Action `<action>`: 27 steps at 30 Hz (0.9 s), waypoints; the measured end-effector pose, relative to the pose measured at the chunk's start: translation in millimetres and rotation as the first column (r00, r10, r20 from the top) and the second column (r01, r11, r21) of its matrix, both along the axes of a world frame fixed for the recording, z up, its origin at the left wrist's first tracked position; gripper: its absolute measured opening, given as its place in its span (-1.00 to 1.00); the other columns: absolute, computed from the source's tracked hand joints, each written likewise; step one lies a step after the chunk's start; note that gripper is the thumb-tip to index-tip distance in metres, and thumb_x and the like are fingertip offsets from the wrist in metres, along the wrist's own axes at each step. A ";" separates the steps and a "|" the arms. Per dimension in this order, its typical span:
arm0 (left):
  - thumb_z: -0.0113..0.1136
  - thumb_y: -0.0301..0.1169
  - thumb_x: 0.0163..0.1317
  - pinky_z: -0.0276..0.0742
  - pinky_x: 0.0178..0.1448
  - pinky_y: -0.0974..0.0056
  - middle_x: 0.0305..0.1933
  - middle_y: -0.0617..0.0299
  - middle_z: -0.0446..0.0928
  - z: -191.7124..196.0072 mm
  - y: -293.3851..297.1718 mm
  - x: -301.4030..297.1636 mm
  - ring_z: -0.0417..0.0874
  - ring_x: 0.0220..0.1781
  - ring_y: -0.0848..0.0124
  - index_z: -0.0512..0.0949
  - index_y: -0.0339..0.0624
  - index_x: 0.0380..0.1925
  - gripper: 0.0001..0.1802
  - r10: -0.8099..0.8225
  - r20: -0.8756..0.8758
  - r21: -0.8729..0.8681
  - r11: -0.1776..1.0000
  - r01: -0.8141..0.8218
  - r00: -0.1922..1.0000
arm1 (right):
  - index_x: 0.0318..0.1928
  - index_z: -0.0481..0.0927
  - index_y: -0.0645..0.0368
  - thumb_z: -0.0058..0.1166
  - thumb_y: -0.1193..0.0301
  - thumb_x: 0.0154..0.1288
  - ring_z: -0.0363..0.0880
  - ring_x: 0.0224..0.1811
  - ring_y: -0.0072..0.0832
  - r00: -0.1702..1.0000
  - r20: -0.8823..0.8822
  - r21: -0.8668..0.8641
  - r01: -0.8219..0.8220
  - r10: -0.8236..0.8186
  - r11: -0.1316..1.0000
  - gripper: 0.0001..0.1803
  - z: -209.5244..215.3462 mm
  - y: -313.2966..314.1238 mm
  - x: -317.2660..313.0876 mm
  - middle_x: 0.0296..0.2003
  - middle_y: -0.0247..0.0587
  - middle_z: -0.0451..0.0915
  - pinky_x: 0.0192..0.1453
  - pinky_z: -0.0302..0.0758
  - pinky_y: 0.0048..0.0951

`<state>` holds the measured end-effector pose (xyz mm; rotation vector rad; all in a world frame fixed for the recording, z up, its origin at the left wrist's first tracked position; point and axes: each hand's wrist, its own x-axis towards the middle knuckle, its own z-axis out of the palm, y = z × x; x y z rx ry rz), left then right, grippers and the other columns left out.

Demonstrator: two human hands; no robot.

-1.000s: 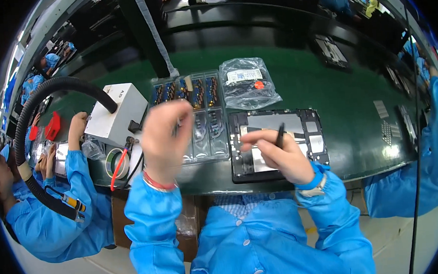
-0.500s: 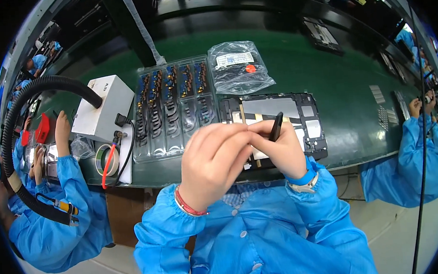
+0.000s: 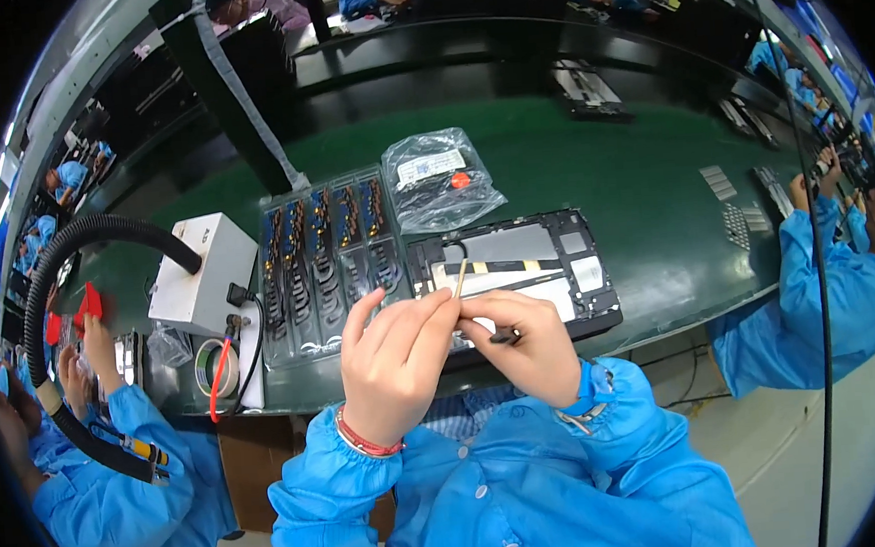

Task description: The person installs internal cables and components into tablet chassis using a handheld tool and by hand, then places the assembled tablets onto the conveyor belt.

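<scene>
My left hand and my right hand meet in front of me above the near table edge. Between their fingertips stands a small tan flat part, thin and upright; both hands pinch around it. A thin dark tool lies in my right hand's fingers. Just behind the hands lies an opened black tablet frame with grey and white inner parts. To its left sits a clear tray holding rows of small brown and dark flex parts.
A clear plastic bag with a red dot lies behind the tablet. A white box with a black hose and a tape roll stand left. Co-workers in blue sit at left and right.
My left hand came back from the tray to my right hand at the front. The tan part now stands up between the fingertips, and the dark tool lies lower in my right hand.
</scene>
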<state>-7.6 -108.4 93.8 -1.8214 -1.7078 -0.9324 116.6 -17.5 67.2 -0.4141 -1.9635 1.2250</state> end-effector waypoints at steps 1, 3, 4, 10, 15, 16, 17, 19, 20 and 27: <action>0.23 -0.52 -0.10 0.33 0.04 0.20 -0.26 0.30 0.57 -0.6 -1.0 0.6 0.57 -0.29 0.39 0.55 -0.13 -0.36 -0.78 0.012 -0.032 0.011 1.000 -0.012 0.999 | -0.21 0.56 0.27 0.07 0.64 0.06 0.31 -0.60 -0.71 1.000 0.026 0.042 0.004 -0.005 0.999 -0.77 2.9 -1.3 1.4 -0.38 -0.22 0.58 -0.58 0.23 -0.64; 0.22 -0.53 -0.10 0.35 0.00 0.21 -0.30 0.30 0.57 -1.7 -3.8 0.3 0.56 -0.31 0.39 0.53 -0.13 -0.36 -0.78 0.025 -0.079 0.023 0.999 -0.023 0.997 | -0.23 0.58 0.26 0.10 0.63 0.03 0.28 -0.67 -0.74 0.999 0.034 0.079 0.007 -0.010 0.997 -0.78 6.6 -5.9 1.0 -0.44 -0.26 0.57 -0.63 0.21 -0.66; 0.22 -0.53 -0.10 0.35 0.00 0.21 -0.30 0.30 0.57 -1.5 -5.3 -0.6 0.56 -0.31 0.39 0.53 -0.13 -0.36 -0.78 0.028 -0.085 0.023 0.999 -0.026 0.996 | -0.23 0.58 0.26 0.10 0.63 0.03 0.28 -0.67 -0.74 1.000 0.027 0.080 0.005 -0.007 0.997 -0.78 7.4 -7.4 2.0 -0.44 -0.26 0.57 -0.63 0.21 -0.66; 0.16 -0.70 -0.17 0.46 -0.24 0.23 -0.35 0.13 0.54 -19.5 -43.6 -24.0 0.55 -0.35 0.22 0.50 -0.25 -0.39 -0.75 0.209 0.107 0.099 0.970 -0.220 0.972 | -0.18 0.54 0.30 0.08 0.66 -0.14 0.59 -0.31 -0.33 0.954 0.165 -0.129 -0.230 0.249 0.965 -0.63 -5.8 -18.7 13.5 -0.39 -0.10 0.57 -0.24 0.52 -0.46; 0.13 -0.61 0.00 0.43 -0.23 0.21 -0.35 0.12 0.53 -66.4 -134.6 -47.0 0.53 -0.31 0.17 0.50 -0.27 -0.40 -0.88 0.653 0.310 -0.201 0.755 -0.624 0.690 | -0.23 0.58 0.29 0.10 0.61 -0.01 0.51 -0.47 -0.63 0.944 0.139 -0.236 -0.261 0.299 0.936 -0.75 -23.0 -21.0 23.3 -0.39 -0.18 0.60 -0.49 0.36 -0.65; 0.11 -0.58 0.03 0.44 -0.23 0.21 -0.35 0.09 0.54 -80.5 -151.6 -51.0 0.54 -0.31 0.16 0.52 -0.27 -0.42 -0.92 0.700 0.244 -0.255 0.714 -0.652 0.671 | -0.27 0.60 0.30 0.09 0.60 0.05 0.44 -0.55 -0.75 0.942 0.176 -0.308 -0.224 0.287 0.924 -0.82 -20.0 -21.6 25.6 -0.39 -0.19 0.62 -0.58 0.23 -0.73; 0.10 -0.54 0.04 0.45 -0.24 0.20 -0.35 0.08 0.55 -98.5 -170.7 -54.5 0.56 -0.31 0.15 0.53 -0.26 -0.42 -0.92 0.742 0.182 -0.348 0.662 -0.664 0.645 | -0.27 0.60 0.30 0.08 0.61 0.06 0.43 -0.55 -0.78 0.945 0.162 -0.343 -0.218 0.286 0.914 -0.82 -18.6 -21.1 26.8 -0.38 -0.18 0.62 -0.57 0.22 -0.74; 0.10 -0.51 0.05 0.46 -0.25 0.19 -0.35 0.07 0.56 -130.0 -196.8 -60.4 0.57 -0.31 0.14 0.55 -0.24 -0.43 -0.92 0.782 0.115 -0.442 0.593 -0.673 0.613 | -0.27 0.60 0.30 0.07 0.61 0.06 0.44 -0.54 -0.78 0.938 0.181 -0.351 -0.219 0.295 0.911 -0.82 -21.5 -18.3 26.7 -0.38 -0.18 0.62 -0.57 0.23 -0.74; 0.12 -0.47 0.04 0.48 -0.26 0.18 -0.39 0.06 0.56 -140.7 -205.0 -61.9 0.58 -0.34 0.13 0.57 -0.22 -0.45 -0.91 0.835 0.046 -0.569 0.473 -0.673 0.549 | -0.27 0.60 0.30 0.07 0.62 0.06 0.44 -0.53 -0.79 0.935 0.198 -0.351 -0.214 0.295 0.912 -0.82 -22.7 -17.8 25.9 -0.37 -0.18 0.62 -0.56 0.23 -0.74; 0.24 -0.40 -0.05 0.50 -0.40 0.21 -0.52 0.07 0.56 -119.4 -189.1 -61.4 0.59 -0.51 0.16 0.58 -0.20 -0.60 -0.89 0.909 0.028 -0.735 0.300 -0.607 0.416 | -0.24 0.55 0.32 0.10 0.58 0.09 0.60 -0.32 -0.56 0.906 0.143 -0.479 -0.288 0.398 0.829 -0.82 -23.7 -18.7 12.3 -0.36 -0.15 0.61 -0.33 0.52 -0.63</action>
